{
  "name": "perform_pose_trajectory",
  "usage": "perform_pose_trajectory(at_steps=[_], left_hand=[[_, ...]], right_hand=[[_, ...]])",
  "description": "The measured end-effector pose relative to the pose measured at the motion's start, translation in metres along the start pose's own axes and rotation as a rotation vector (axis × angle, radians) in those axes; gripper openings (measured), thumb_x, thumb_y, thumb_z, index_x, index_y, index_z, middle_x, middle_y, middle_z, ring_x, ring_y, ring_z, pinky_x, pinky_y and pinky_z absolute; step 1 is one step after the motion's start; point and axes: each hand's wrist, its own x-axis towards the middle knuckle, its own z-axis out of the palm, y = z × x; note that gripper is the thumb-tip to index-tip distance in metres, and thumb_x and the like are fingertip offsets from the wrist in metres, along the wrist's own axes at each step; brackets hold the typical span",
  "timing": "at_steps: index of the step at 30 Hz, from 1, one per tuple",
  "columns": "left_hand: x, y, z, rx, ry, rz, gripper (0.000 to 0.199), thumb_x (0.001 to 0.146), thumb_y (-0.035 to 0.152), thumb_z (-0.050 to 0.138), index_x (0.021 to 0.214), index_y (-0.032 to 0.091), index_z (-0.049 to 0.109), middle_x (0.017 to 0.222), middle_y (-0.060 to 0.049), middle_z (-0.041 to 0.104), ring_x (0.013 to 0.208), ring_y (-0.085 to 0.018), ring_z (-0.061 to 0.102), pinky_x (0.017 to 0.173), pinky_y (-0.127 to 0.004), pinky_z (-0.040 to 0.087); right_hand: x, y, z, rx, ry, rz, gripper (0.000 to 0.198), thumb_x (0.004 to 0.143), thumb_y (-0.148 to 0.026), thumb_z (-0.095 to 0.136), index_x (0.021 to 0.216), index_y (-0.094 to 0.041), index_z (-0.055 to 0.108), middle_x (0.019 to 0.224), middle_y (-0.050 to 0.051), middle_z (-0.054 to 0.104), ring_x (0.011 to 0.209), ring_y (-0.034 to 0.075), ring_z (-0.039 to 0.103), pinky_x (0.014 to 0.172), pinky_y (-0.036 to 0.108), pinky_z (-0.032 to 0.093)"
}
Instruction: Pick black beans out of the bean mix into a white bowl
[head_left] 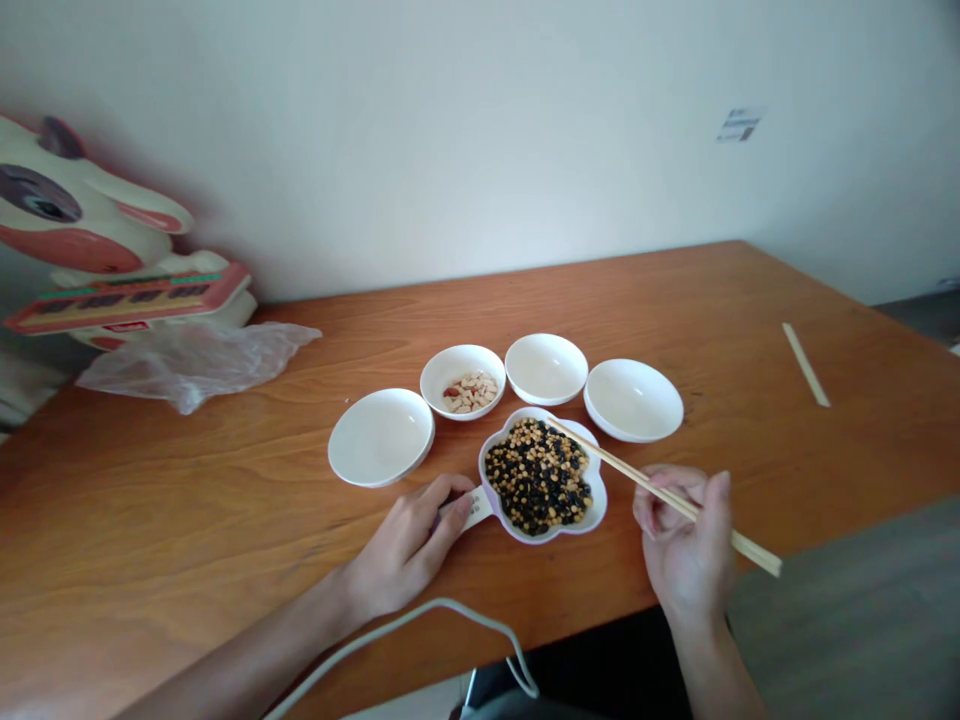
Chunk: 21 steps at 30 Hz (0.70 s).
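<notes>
Right at the near edge of the wooden tabletop (225,480) sits a flower-shaped white dish (544,478) heaped with mixed black and yellow beans (538,475). The left hand (409,545) rests just to the dish's left, fingers curled loosely around its little handle tab (474,508), so it's basically steadying the thing.

The right hand (686,545) is just off to the dish's right, fingers pinched narrow around a pair of wooden chopsticks (660,490). Their long axis runs diagonally, from the hand up and to the left, with the tips out over the far side of the bean pile. Can't tell whether a bean is actually caught between the tips, too small to see. So the beans lie left of and slightly beyond the right hand's fingers, and that's the hand nearer to them with the tool.

Beyond the dish there's an arc of four small white bowls: the far-left one (381,436) looks bare, the next one (463,381) has a few pale and reddish bits in it, then two more ( (546,368) and (634,399)) with nothing visible inside. A crumpled plastic bag (191,365) lies off to the left, and a stray wooden stick (805,364) sits well apart on the right.
</notes>
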Motion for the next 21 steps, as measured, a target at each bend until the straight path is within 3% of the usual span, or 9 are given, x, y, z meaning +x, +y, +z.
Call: perform_pose_trajectory(at_steps=[10, 14, 21], left_hand=[[0.002, 0.003, -0.001, -0.038, -0.034, 0.018, 0.025, 0.107, 0.038, 0.039, 0.117, 0.025, 0.058, 0.108, -0.001, 0.07, 0.096, -0.017, 0.066, 0.089, -0.026, 0.05], [0.004, 0.001, -0.004, -0.036, -0.053, 0.02, 0.027, 0.106, 0.038, 0.039, 0.122, 0.025, 0.057, 0.114, -0.003, 0.07, 0.101, -0.018, 0.066, 0.092, -0.027, 0.051], [0.003, 0.001, -0.007, -0.033, -0.075, 0.045, 0.029, 0.106, 0.039, 0.04, 0.124, 0.026, 0.059, 0.109, -0.003, 0.071, 0.097, -0.018, 0.066, 0.09, -0.027, 0.052]], right_hand=[[-0.014, -0.005, -0.021, -0.123, 0.058, -0.077, 0.065, 0.099, -0.067, 0.032, 0.077, -0.021, 0.073, 0.083, 0.005, 0.064, 0.055, 0.011, 0.053, 0.047, 0.026, 0.036], [-0.014, -0.006, -0.025, -0.19, 0.037, -0.115, 0.072, 0.096, -0.073, 0.03, 0.074, -0.02, 0.074, 0.075, 0.006, 0.063, 0.055, 0.013, 0.052, 0.05, 0.028, 0.038], [-0.008, -0.001, -0.022, -0.157, 0.031, -0.131, 0.063, 0.104, -0.054, 0.027, 0.073, -0.023, 0.071, 0.068, 0.002, 0.059, 0.052, 0.012, 0.049, 0.053, 0.029, 0.039]])
